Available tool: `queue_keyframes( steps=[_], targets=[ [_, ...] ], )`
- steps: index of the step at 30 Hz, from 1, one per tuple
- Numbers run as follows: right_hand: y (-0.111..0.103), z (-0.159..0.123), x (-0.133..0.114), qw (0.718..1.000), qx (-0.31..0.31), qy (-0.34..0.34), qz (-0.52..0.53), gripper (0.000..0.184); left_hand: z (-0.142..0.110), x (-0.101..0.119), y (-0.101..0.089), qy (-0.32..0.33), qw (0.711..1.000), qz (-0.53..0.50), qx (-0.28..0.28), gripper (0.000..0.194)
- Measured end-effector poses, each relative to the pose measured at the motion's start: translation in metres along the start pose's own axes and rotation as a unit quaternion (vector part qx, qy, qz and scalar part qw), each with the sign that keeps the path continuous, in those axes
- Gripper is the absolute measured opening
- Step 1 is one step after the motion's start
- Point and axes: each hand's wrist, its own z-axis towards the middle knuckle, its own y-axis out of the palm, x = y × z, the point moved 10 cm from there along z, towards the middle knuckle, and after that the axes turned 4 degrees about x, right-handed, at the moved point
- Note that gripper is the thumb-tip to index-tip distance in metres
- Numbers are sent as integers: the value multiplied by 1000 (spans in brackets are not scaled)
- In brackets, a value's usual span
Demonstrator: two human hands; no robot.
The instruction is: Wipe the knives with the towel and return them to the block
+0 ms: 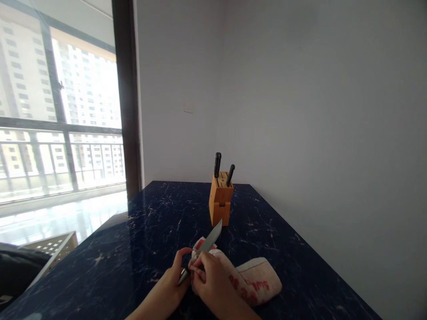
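Note:
A kitchen knife (212, 236) points up and away from me, its blade tip in front of the wooden knife block. My left hand (174, 278) is closed around its handle, and the handle's end shows below the fingers. My right hand (211, 276) pinches a white towel (263, 278) with red lettering against the blade near the handle. Part of the towel shows behind the blade, and the rest trails right onto the table. My fingers hide where towel and blade meet.
The knife block (221, 200) stands upright beyond my hands with two black-handled knives (218, 164) in it. The dark blue marbled table (160, 222) reaches the grey wall (300, 111). A chair or crate with a perforated side (60, 251) stands at lower left, near a window (60, 111).

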Motion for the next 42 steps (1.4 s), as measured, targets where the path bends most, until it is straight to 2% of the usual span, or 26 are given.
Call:
queue_keyframes(
  steps=[5, 10, 16, 20, 24, 28, 34, 37, 42],
  targets=[
    [-17, 8, 13, 997, 50, 48, 30, 11, 1, -1, 0, 5, 999, 39, -10, 30],
    [-22, 12, 27, 990, 44, 107, 76, 10, 1, 0, -1, 3, 999, 46, -8, 30],
    [-2, 4, 10, 998, -14, 37, 39, 13, 3, -1, -5, -12, 999, -27, 15, 28],
    [-8, 7, 22, 998, 18, 56, -5, 12, 4, -8, -10, -32, 998, -38, 38, 32],
    [-18, 13, 30, 997, 51, 60, 27, 12, 4, -14, -10, -49, 998, -16, 33, 33],
    [-27, 14, 21, 996, 72, 41, 46, 11, 3, -14, -5, -39, 999, 29, 18, 31],
    [-18, 7, 4, 998, 16, 10, 52, 9, 0, -11, 3, 9, 995, 99, -11, 26],
    [-26, 10, 11, 997, 49, 17, 49, 9, -2, -7, 4, 14, 993, 115, -19, 24],
    [-63, 22, 44, 977, 168, 84, 101, 6, -5, 4, 5, 25, 992, 122, -37, 25]
  ],
)
